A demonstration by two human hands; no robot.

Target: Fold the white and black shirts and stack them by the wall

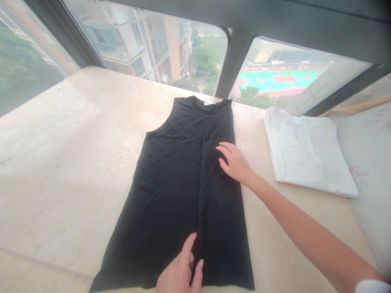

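Note:
A black sleeveless top [171, 183] lies flat on a beige surface [61, 162], neck toward the window. Its right side is folded inward, making a straight vertical edge down the middle. My right hand [235, 162] rests flat on the folded panel near the armhole, fingers stretched out. My left hand [181, 272] is at the hem near the bottom of the picture. Its thumb and fingers are drawn together at the lower end of the fold edge and seem to pinch the cloth.
A folded white garment [305, 154] lies to the right of the black top. Large windows [198, 53] run along the far edge of the surface, with buildings and a sports court below. A pale patterned cloth [369, 162] lies at the far right.

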